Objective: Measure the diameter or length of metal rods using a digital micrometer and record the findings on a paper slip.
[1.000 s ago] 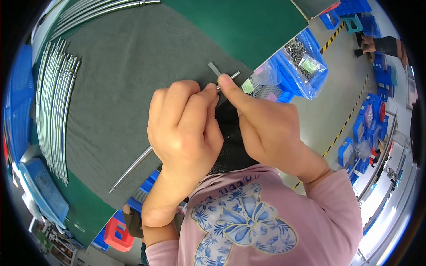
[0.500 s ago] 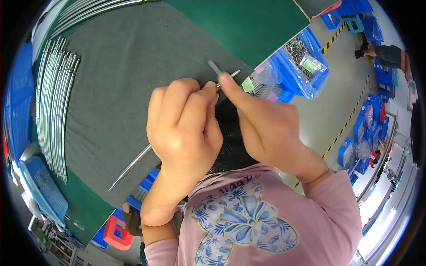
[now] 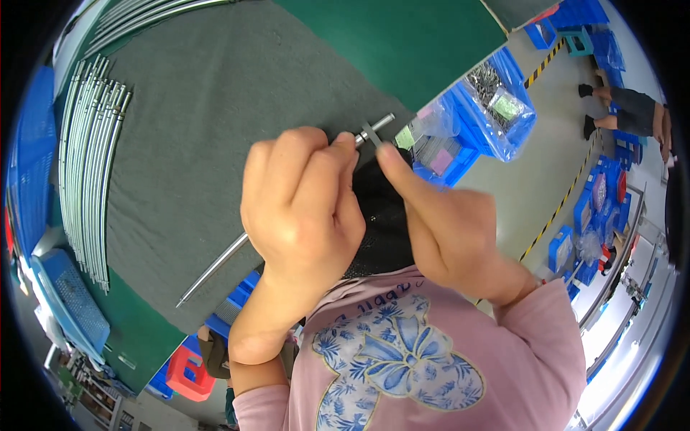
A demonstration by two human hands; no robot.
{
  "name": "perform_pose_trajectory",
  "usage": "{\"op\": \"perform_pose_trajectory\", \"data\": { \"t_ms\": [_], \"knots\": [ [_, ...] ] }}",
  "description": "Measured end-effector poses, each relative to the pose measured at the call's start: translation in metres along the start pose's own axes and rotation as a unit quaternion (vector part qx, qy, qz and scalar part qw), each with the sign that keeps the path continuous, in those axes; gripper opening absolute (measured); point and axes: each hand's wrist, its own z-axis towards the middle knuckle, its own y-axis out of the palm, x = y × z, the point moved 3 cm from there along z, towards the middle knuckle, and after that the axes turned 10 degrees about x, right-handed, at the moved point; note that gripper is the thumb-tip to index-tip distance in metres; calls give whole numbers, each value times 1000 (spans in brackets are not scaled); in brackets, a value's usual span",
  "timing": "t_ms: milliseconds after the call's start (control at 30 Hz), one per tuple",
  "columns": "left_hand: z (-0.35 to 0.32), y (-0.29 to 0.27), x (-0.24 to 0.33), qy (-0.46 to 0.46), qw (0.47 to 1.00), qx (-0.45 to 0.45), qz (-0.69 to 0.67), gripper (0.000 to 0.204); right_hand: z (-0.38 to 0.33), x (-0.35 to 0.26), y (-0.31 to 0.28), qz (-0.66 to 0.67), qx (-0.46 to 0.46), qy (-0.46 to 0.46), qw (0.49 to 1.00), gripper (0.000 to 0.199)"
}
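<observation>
A silver rod (image 3: 213, 271) slanted from near left to far right. A flat grey strip (image 3: 371, 134) crossed it near its far end.

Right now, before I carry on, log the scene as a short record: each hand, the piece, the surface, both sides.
Left hand: closed around a metal rod
Right hand: slightly blurred, a flat grey strip at its thumb tip
Strip: crosses the rod near its upper end; contact hard to tell
Rod: slanted, both ends showing past the left hand
Surface: dark grey cloth over a green table
Left side: row of other rods
Right side: blue bin with small metal parts
</observation>
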Motion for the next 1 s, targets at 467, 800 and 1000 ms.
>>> {"op": "perform_pose_trajectory", "data": {
  "t_ms": [467,800,1000],
  "knots": [
    [-1,1,0,-1,1000,-3,3,14,-1,2,3,-17,-15,5,1000,46],
    [-1,2,-1,5,1000,2,7,14,1,3,5,7,-1,10,1000,45],
    [-1,2,0,-2,1000,-8,1,15,-3,6,15,-2,49,-14,999,45]
  ]
}}
